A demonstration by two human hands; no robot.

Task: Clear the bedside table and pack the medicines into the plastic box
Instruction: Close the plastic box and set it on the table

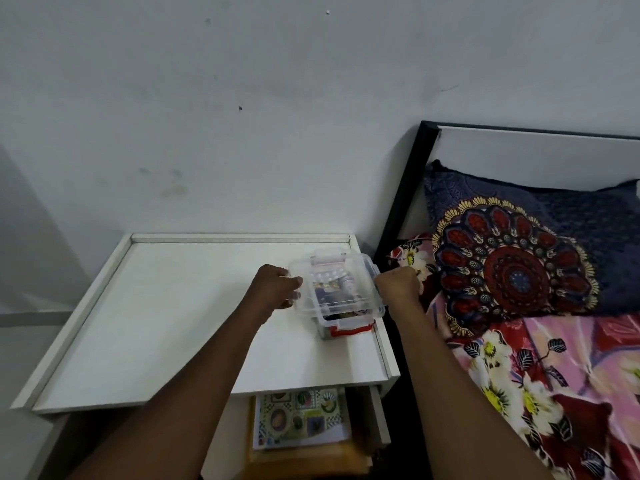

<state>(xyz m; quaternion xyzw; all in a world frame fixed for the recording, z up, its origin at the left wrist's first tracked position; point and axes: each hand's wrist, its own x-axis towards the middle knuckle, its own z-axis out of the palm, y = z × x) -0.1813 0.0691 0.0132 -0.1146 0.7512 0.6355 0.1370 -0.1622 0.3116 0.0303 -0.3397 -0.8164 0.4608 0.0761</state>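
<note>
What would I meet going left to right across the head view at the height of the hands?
Bare top of the bedside table, left hand, plastic box, right hand, patterned pillow.

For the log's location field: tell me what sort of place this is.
Most likely a bedroom: a bed with a patterned pillow and floral sheet stands against the wall, and the white bedside table beside it carries a plastic box of medicines.

The plastic box (337, 292) stands close to the right rim of the bedside table (166, 323), and the left hand (277, 289) and the right hand (398, 284) hold its two sides. Left of the box the white top gives wide room. A low rim borders the top, and the black bed frame (403, 209) stands just beside its right edge.
</note>
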